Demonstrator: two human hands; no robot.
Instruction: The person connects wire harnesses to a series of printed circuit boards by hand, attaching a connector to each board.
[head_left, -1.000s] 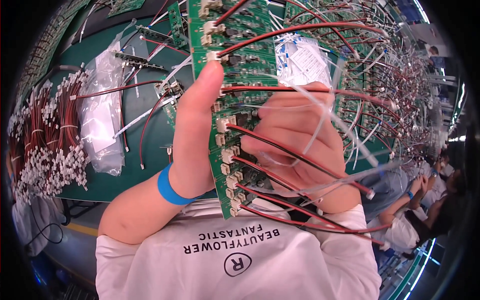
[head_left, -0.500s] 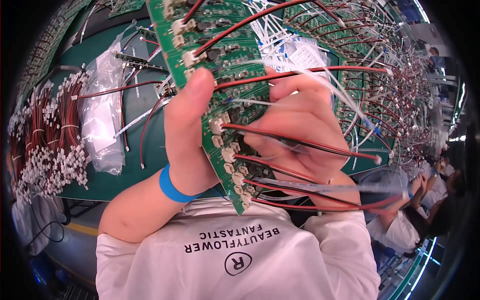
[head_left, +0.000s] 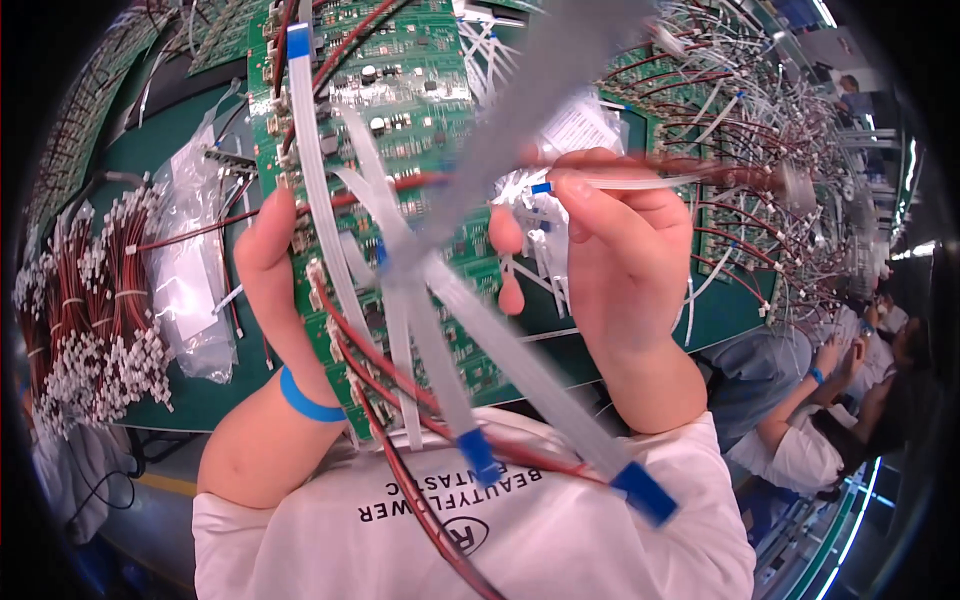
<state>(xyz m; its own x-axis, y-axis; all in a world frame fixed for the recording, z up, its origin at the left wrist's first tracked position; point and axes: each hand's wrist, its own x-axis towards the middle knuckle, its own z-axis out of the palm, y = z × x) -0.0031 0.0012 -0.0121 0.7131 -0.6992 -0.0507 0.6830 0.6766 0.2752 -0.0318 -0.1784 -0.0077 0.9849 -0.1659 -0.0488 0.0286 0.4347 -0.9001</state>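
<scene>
A long green circuit board (head_left: pixel 420 130) stands tilted in front of me, with my left hand (head_left: pixel 275 250) closed round it. Its thumb lies on the left edge, and two fingertips come round the right edge. Red-and-black wires (head_left: pixel 375 365) hang from white sockets along the board's left side. White flat ribbon cables (head_left: pixel 535 365) with blue ends dangle across its face, some smeared by motion. Right of the board, my right hand (head_left: pixel 635 235) pinches a white flat cable (head_left: pixel 630 184) near its blue tip, apart from the board.
Bundled red-and-black wires (head_left: pixel 75 300) with white plugs lie at the left, beside a clear plastic bag (head_left: pixel 180 260). More wired green boards (head_left: pixel 665 120) fill the far right of the green table (head_left: pixel 215 405). Another person (head_left: pixel 810 420) sits at the right.
The board has shifted left and turned more upright. My right hand has moved away from its face and now shows a flat cable between the fingertips. The ribbon cables have swung across the board.
</scene>
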